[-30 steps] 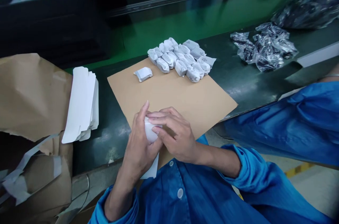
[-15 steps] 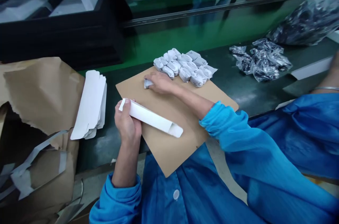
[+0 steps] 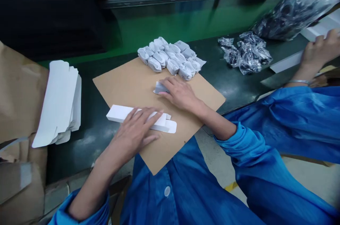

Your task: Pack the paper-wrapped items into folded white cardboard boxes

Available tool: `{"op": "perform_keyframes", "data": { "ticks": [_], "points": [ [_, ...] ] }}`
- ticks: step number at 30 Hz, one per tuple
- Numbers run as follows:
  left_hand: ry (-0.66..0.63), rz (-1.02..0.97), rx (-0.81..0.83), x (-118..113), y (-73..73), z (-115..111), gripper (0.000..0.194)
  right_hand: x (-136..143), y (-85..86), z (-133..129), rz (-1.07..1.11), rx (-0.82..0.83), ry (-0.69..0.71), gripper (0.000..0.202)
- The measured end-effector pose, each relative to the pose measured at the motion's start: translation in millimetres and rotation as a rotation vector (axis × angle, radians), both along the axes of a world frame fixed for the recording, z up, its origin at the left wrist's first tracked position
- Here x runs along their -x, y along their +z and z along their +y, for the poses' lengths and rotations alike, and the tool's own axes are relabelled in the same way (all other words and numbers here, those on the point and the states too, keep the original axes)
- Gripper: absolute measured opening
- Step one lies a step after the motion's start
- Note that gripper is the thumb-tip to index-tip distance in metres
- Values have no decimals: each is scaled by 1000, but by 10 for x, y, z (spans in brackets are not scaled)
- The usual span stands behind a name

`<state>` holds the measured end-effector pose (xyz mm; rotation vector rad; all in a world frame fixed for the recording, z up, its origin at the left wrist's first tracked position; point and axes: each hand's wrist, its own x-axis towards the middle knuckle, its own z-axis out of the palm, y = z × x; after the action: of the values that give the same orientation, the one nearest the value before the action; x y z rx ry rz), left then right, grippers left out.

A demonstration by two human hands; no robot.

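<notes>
A long white box lies across the left part of a brown cardboard sheet, its end flap open at the right. My left hand rests on top of the box with fingers spread. Above and to the right, my right hand has its thumb and fingers around a small white wrapped packet on the sheet. Several similar wrapped packets are heaped at the sheet's far edge, just beyond my right hand.
Flat white cartons are stacked at the left beside brown paper. Clear bags with dark parts lie at the right, near a large plastic bag. A co-worker's hand is at the far right.
The white box, held up before, now lies on the sheet, and my left hand has opened over it. My right hand has drawn the small packet nearer to the box. The view has shifted.
</notes>
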<state>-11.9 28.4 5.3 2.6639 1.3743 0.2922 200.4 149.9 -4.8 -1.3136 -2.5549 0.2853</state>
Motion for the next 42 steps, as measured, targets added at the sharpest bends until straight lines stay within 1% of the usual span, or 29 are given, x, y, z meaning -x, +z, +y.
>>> {"op": "perform_keyframes", "data": {
  "ticks": [1, 2, 3, 5, 6, 7, 9, 10, 11, 13, 14, 16, 18, 20, 22, 24, 25, 27, 29, 31, 33, 37, 38, 40, 42],
  "points": [
    [-20, 79, 17, -48, 13, 11, 52, -6, -9, 19, 24, 10, 21, 41],
    [-12, 141, 21, -84, 21, 22, 49, -26, -10, 46, 50, 53, 37, 41],
    [14, 191, 22, -111, 25, 31, 47, -60, -2, 74, 73, 128, 55, 40],
    [79, 249, 28, -139, 20, 41, 50, -161, 22, 116, 102, 260, 85, 35],
    [92, 252, 30, -146, 9, 40, 53, -216, 30, 120, 100, 268, 74, 33],
    [86, 241, 33, -152, -7, 37, 55, -265, 31, 111, 86, 231, 48, 33],
    [25, 207, 39, -165, -49, 21, 52, -328, 7, 56, 40, 92, -5, 38],
    [-12, 192, 41, -171, -72, 10, 49, -342, -15, 15, 12, 38, -1, 43],
    [-44, 179, 44, -176, -91, -2, 47, -349, -37, -33, -17, 15, 35, 48],
    [-73, 160, 54, -173, -118, -30, 47, -362, -59, -149, -43, 33, 111, 50],
    [-78, 146, 61, -166, -123, -43, 48, -378, -49, -219, -13, 44, 108, 48],
    [-85, 104, 67, -140, -125, -62, 50, -444, 17, -392, 140, 74, 67, 45],
    [-94, 59, 57, -111, -123, -70, 49, -537, 108, -589, 318, 140, 61, 42],
    [-109, 13, 47, -90, -123, -63, 46, -613, 159, -759, 384, 221, 133, 40],
    [-149, -22, 47, -83, -125, -46, 44, -626, 129, -856, 347, 276, 239, 36],
    [-205, -42, 46, -85, -127, -29, 44, -562, 36, -881, 300, 257, 323, 32],
    [-226, -46, 38, -87, -128, -23, 42, -507, -17, -882, 285, 224, 340, 31],
    [-229, -59, 3, -88, -135, -23, 36, -371, -108, -901, 275, 135, 315, 32],
    [-201, -78, -38, -76, -150, -41, 32, -240, -165, -963, 291, 58, 228, 36],
    [-170, -87, -71, -53, -177, -68, 34, -157, -198, -1041, 364, 46, 132, 43],
    [-159, -89, -88, -26, -212, -93, 38, -138, -222, -1078, 454, 93, 96, 50],
    [-158, -99, -86, 2, -266, -107, 33, -182, -225, -998, 525, 178, 187, 56],
    [-143, -114, -94, 2, -271, -108, 32, -181, -212, -980, 544, 191, 182, 56],
    [-83, -165, -139, -2, -274, -116, 31, -145, -182, -988, 636, 255, 108, 55],
    [-24, -217, -192, 2, -278, -133, 32, -78, -169, -1048, 774, 380, 2, 53]
  ]
}}
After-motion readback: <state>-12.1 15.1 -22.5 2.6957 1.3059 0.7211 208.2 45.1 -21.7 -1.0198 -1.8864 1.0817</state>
